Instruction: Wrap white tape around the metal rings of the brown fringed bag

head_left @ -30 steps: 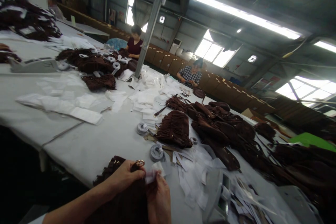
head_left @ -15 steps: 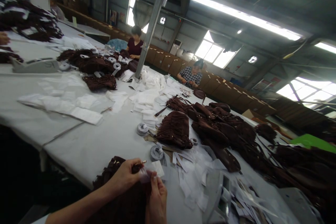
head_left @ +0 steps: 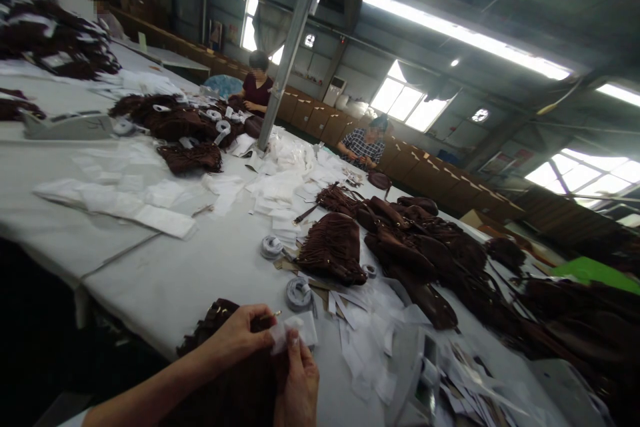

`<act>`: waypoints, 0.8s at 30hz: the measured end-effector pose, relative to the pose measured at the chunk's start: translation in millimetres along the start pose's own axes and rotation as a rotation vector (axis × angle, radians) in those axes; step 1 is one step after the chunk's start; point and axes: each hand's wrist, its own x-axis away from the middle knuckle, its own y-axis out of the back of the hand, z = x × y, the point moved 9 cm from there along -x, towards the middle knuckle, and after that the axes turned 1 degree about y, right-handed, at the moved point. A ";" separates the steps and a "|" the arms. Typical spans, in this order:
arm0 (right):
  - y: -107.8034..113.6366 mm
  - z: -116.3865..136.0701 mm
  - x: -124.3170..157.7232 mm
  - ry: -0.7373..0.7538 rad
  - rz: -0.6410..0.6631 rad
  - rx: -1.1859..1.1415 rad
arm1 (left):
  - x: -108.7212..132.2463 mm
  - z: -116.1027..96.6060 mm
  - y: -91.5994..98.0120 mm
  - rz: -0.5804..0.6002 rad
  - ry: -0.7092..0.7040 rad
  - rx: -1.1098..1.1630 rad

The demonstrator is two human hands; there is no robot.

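Note:
A dark brown fringed bag (head_left: pixel 235 390) lies under my hands at the near table edge, with small gold metal pieces along its top. My left hand (head_left: pixel 245 333) is closed in a pinch, gripping the edge of a thin white paper piece (head_left: pixel 279 340). A small gold-coloured metal end (head_left: pixel 277 313) sticks out past its fingers; what it belongs to is hidden. Thumb and fingers of my right hand (head_left: pixel 301 373) pinch the same paper from the other side. Just beyond, a rolled grey-white strip (head_left: pixel 299 293) rests on the table.
Another fringed bag (head_left: pixel 333 247) lies ahead, beside a heap of brown bags (head_left: pixel 420 233). Loose white papers (head_left: pixel 363 347) and a tape dispenser (head_left: pixel 417 373) are at the right. A metal post (head_left: pixel 293 47) rises from the table (head_left: pixel 200 267). Two co-workers sit across it.
The white paper between my hands is more spread and crumpled now, and my fingers have shifted slightly. At the far left, a co-worker's hand has gone out of view.

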 end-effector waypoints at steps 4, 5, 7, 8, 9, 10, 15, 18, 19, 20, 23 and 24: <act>-0.1 2.5 -0.9 0.040 -0.006 0.019 | -1.1 0.2 3.2 -0.054 -0.009 -0.001; 1.6 3.0 -1.4 0.049 -0.021 0.012 | -0.7 0.0 2.7 -0.056 -0.008 0.006; 4.6 4.1 -2.3 0.060 -0.047 -0.001 | 0.9 1.1 1.4 -0.054 0.016 0.045; 5.1 4.3 -2.5 0.059 -0.051 0.000 | 1.9 2.1 1.1 -0.056 0.038 0.069; 4.9 4.0 -2.6 0.051 -0.050 0.003 | 2.8 3.1 1.0 -0.058 0.058 0.090; 4.1 3.5 -2.6 0.041 -0.044 0.007 | 3.4 3.4 0.7 -0.057 0.071 0.106; 0.1 -1.7 -3.1 0.015 -0.032 -0.007 | 2.6 -2.3 6.7 -0.117 -0.009 0.024; 3.6 -3.2 -6.9 0.034 -0.065 -0.013 | 1.8 -1.2 7.8 -0.127 -0.018 -0.064; 4.6 -3.1 -8.3 0.039 -0.066 -0.011 | 1.6 0.1 7.3 -0.120 -0.008 -0.066; 5.2 -2.3 -9.4 0.044 -0.061 -0.003 | 1.4 1.2 6.9 -0.115 0.002 -0.056; 6.5 6.6 -8.8 0.089 -0.054 0.096 | -1.0 4.2 8.5 -0.125 0.014 0.001; 5.2 11.0 -7.2 0.112 -0.053 0.161 | -2.8 5.4 8.4 -0.116 0.015 0.027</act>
